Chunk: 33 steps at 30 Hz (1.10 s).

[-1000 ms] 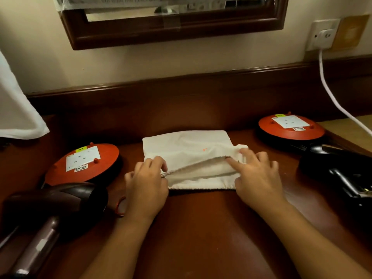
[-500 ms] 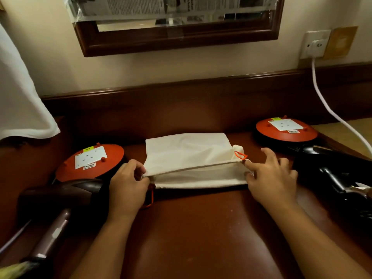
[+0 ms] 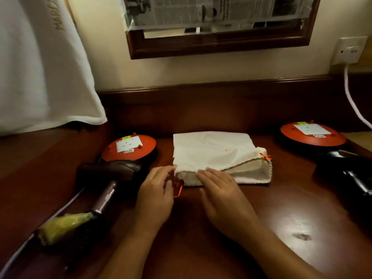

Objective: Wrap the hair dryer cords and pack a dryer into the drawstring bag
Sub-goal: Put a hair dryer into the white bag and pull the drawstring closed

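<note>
Opening the bag: this looks like the step in hand; the cloth bag (image 3: 213, 152) lies flat mid-surface (image 3: 201, 228), mouth toward the person.
Change: half a second ago the hands were at the two ends of the mouth, well apart; now the right hand (image 3: 219, 190) has crossed to the left part of the hem, just beside the left hand (image 3: 155, 192).
Right hand: fingers straight, resting flat on the upper hem, gripping nothing.
Left hand: at the bag's left corner, beside the orange drawstring loop (image 3: 178, 188); too blurred to tell whether it pinches cloth.
Meaning: the mouth gapes only slightly, toward the orange knot (image 3: 265, 157), probably too narrow for a dryer.
Bag contents: nothing shows inside; it lies too flat to hold a dryer.
Brown dryer (image 3: 108, 172): near the left hand, cord (image 3: 60, 208) trailing loose, unwrapped.
Black dryer (image 3: 346, 168): far right, cord hidden.
</note>
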Tool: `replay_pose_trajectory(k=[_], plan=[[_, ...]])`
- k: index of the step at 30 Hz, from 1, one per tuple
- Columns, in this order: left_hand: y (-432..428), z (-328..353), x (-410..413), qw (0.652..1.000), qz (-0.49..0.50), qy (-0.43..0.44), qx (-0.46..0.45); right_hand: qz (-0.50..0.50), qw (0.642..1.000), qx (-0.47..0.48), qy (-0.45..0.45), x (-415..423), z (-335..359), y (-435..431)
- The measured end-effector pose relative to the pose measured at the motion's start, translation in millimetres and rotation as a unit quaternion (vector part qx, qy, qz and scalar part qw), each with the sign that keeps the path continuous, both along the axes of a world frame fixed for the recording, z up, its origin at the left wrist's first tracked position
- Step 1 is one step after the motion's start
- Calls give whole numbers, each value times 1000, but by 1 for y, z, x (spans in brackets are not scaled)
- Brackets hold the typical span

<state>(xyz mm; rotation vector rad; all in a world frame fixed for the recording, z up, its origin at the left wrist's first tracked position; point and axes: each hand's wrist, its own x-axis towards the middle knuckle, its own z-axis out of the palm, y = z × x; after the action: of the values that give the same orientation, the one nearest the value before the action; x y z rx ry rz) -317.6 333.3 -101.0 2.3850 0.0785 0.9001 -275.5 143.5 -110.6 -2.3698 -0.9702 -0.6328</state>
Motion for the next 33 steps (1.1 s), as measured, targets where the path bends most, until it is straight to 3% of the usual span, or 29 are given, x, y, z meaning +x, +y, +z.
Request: replay_pose_trajectory(k=[6,10,13,15,20,23,28,33], plan=[[14,16,-81,998,55,2,-5,115,988,19,102,-37,5,63],[49,33,-146,973,220,-35,66,181,975,13,129,-52,7,115],[76,37,-166,947,296,111,62,195,969,25,152,-51,6,150],[84,34,-170,935,282,207,61,196,966,34,166,-50,2,163],[86,33,-156,934,249,255,-16,212,956,16,200,-47,-9,165],[87,31,-142,925,240,294,-17,222,952,16,212,-44,-13,163],[98,37,-120,926,184,310,-115,230,941,46,243,-36,-12,162],[102,38,-105,920,202,305,-141,219,938,76,259,-33,-13,158]])
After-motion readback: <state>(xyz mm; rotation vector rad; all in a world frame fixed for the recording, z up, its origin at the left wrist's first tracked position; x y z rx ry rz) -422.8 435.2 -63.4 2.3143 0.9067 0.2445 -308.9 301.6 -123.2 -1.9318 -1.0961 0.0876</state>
